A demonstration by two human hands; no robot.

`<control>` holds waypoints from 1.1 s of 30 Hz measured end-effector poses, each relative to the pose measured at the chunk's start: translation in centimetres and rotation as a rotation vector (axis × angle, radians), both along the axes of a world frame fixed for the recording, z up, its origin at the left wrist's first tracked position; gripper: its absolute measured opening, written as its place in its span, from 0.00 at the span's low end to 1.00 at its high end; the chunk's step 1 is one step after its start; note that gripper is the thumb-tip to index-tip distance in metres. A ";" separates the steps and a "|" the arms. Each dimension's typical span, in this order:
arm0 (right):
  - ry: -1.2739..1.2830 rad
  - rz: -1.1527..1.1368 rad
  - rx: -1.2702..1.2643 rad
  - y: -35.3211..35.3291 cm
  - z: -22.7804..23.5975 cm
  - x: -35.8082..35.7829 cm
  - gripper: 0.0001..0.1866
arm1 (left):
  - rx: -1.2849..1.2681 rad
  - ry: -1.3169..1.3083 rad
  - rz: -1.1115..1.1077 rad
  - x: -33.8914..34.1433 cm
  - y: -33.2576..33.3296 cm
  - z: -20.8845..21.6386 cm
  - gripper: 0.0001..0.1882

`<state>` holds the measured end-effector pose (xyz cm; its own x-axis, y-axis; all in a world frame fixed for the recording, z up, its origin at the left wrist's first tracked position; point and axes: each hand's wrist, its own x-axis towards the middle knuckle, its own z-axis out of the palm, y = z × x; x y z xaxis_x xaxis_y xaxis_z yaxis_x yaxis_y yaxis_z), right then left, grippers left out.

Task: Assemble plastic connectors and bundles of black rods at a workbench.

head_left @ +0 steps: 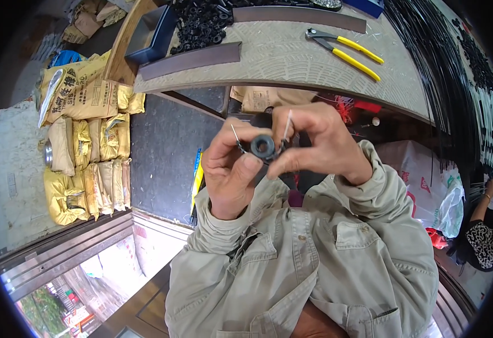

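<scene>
A black ring-shaped part, seen nearly end-on with a round hole through it, is held between my hands over my lap. My left hand pinches its left side with thumb and fingers. On the other side, my right hand has thumb and forefinger closed at the ring's right edge. A thin pale wire or pin sticks up by the left fingertips. Another pale wire rises at the right fingertips. Small dark bits show where each wire meets the ring; my fingers partly hide them.
Ahead stands a workbench with yellow-handled pincers, a heap of black rings, a dark blue bin and flat dark strips. Long black strands hang at right. Sacks are stacked left. Another person is far right.
</scene>
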<state>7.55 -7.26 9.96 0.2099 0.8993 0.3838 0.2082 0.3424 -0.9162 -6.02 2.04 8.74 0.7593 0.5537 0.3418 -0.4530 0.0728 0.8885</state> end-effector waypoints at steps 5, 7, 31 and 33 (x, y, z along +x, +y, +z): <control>0.125 0.083 0.055 0.3 -0.9 0.3 0.17 | 0.071 -0.019 -0.106 -0.1 0.9 -0.5 0.15; 0.100 0.090 0.020 -0.1 -0.1 0.0 0.17 | 0.021 -0.005 -0.083 -0.2 0.6 -0.3 0.15; 0.102 -0.023 -0.027 0.2 -2.5 -0.3 0.16 | -0.281 -0.028 -0.138 -0.4 0.4 -3.5 0.15; -0.228 -0.375 0.176 -0.7 -3.3 -2.0 0.18 | -0.274 -0.015 -0.094 -0.3 0.3 -3.5 0.15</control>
<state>5.56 -7.92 6.70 0.4002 0.6944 0.5980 0.5365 0.3515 -0.7672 -6.37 2.29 5.20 0.8078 0.5543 0.2006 -0.4457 0.3516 0.8232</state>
